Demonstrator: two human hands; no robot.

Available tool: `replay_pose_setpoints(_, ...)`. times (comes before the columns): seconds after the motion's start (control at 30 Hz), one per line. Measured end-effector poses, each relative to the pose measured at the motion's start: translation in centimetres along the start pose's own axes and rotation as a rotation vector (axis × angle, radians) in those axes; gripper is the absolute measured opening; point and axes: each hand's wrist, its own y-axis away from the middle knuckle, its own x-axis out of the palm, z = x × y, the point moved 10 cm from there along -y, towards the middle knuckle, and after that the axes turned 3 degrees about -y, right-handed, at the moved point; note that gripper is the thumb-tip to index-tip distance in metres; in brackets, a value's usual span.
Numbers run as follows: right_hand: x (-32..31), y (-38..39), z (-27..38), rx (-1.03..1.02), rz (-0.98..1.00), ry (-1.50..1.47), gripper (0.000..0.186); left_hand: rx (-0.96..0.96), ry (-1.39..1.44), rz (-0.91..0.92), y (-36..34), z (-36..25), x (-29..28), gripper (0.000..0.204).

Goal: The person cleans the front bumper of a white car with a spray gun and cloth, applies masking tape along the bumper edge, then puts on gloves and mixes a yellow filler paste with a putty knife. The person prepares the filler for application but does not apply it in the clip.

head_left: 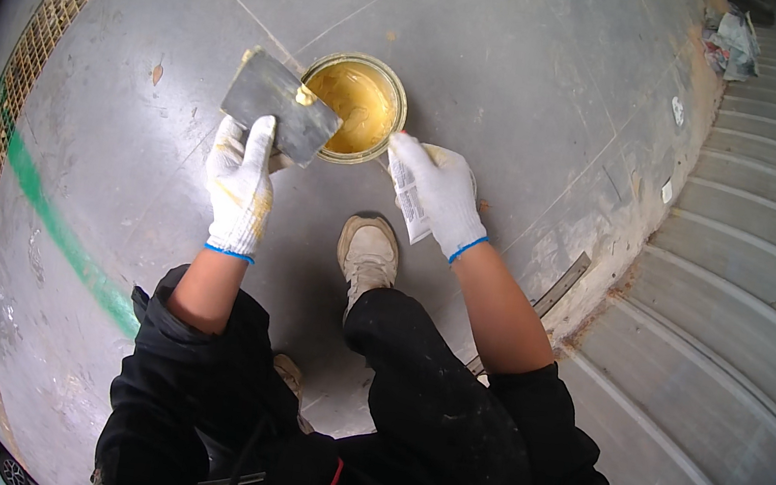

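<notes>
My left hand (239, 184), in a white knit glove, grips a flat grey rectangular plate (272, 112) by its near edge, thumb on top. A small dab of pale yellow putty (305, 95) sits on the plate near its far right edge. In my gloved right hand (442, 194) is a white squeeze tube (406, 196) with print on it, pinched near its upper end, where a bit of red shows. Between the hands, a round open tin (402, 117) of yellow putty (366, 105) stands on the floor. The plate overlaps the tin's left rim in this view.
Grey concrete floor (492, 69) surrounds the tin. A rusty drain grating (28, 63) and a green painted stripe (62, 231) run along the left. Ribbed metal sheeting (730, 281) borders the right, near a metal strip (563, 283). My shoe (370, 252) is just below the tin.
</notes>
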Motion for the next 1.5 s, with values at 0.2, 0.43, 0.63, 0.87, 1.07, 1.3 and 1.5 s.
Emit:
replay_pose_setpoints(0.2,2.4,1.9,2.4,-0.294,0.06,0.15,0.035,-0.072,0.031,0.136,2.8,1.6,2.4,0.015)
replay_pose_setpoints(0.43,3.1,3.2,3.2,-0.489,-0.009,0.461,0.027,-0.097,-0.043,0.21,4.1,1.1,3.5,0.021)
replay_pose_setpoints(0.63,3.2,3.8,4.5,-0.595,-0.055,0.418,0.022,-0.096,-0.025,0.233,4.5,0.7,3.7,0.02)
replay_pose_setpoints(0.87,3.5,3.0,3.8,-0.594,-0.019,0.404,0.022,-0.076,-0.039,0.26,4.6,0.8,3.8,0.022)
replay_pose_setpoints(1.07,3.7,3.2,3.8,-0.63,0.002,0.394,0.021,-0.086,-0.039,0.269,4.6,1.1,3.9,0.025)
replay_pose_setpoints(1.3,3.6,3.5,4.1,-0.623,0.007,0.408,0.022,-0.067,-0.032,0.273,4.6,1.0,4.0,0.024)
replay_pose_setpoints(1.5,3.7,3.6,4.2,-0.662,0.003,0.421,0.023,-0.086,-0.027,0.265,4.6,1.1,4.0,0.023)
